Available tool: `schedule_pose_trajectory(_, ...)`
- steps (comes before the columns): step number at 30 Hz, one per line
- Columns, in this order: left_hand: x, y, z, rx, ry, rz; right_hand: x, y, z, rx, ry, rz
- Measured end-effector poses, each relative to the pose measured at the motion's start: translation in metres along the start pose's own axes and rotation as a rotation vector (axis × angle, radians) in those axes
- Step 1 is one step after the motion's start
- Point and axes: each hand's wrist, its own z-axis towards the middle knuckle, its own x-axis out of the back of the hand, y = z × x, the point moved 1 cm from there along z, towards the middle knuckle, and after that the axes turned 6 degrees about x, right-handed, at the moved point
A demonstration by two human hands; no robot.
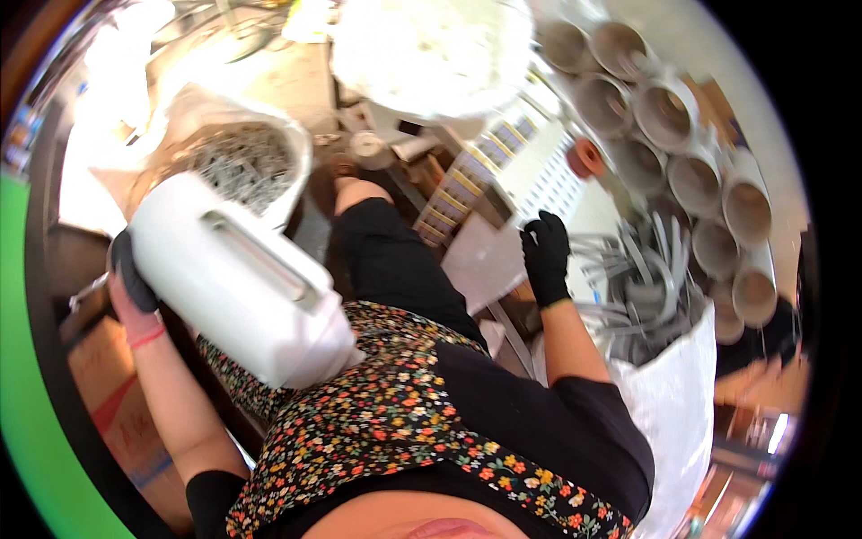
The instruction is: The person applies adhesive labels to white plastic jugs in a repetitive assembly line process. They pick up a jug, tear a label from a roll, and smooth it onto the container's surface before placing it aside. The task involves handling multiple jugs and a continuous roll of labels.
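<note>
A large white plastic jug-shaped body (229, 278) with a long oval slot along its side lies tilted across my lap, its narrower end against my flowered apron. My left hand (135, 283), in a dark and pink glove, grips its left side; some fingers are hidden behind it. In a black glove, my right hand (548, 260) is raised away from the body, its fingers curled and pinched together. Whatever they may hold is too small to make out. Just beyond that hand lies a white sheet with rows of small labels (549, 184).
A white-lined bin of small grey parts (247, 166) stands at left. Curved grey plastic pieces (642, 278) fill a white sack (669, 395) at right. Several grey tubes (664, 117) are stacked behind. A round white container (431, 54) is at the far side, near a tape roll (588, 157).
</note>
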Motion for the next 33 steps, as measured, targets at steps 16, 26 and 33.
schedule_pose_trajectory(16, -0.094, 0.109, -0.037, -0.177, -0.216, 0.040, 0.050, -0.253, 0.269, 0.335, -0.721, 1.514)
schedule_pose_trajectory(26, -0.073, 0.104, -0.016, -0.218, -0.037, -0.027, -0.044, -0.216, 0.218, 0.275, -0.575, 1.441)
schedule_pose_trajectory(33, -0.079, 0.055, -0.073, 0.565, -0.461, -0.039, -0.041, -0.208, 0.157, -0.461, -0.547, 2.368)
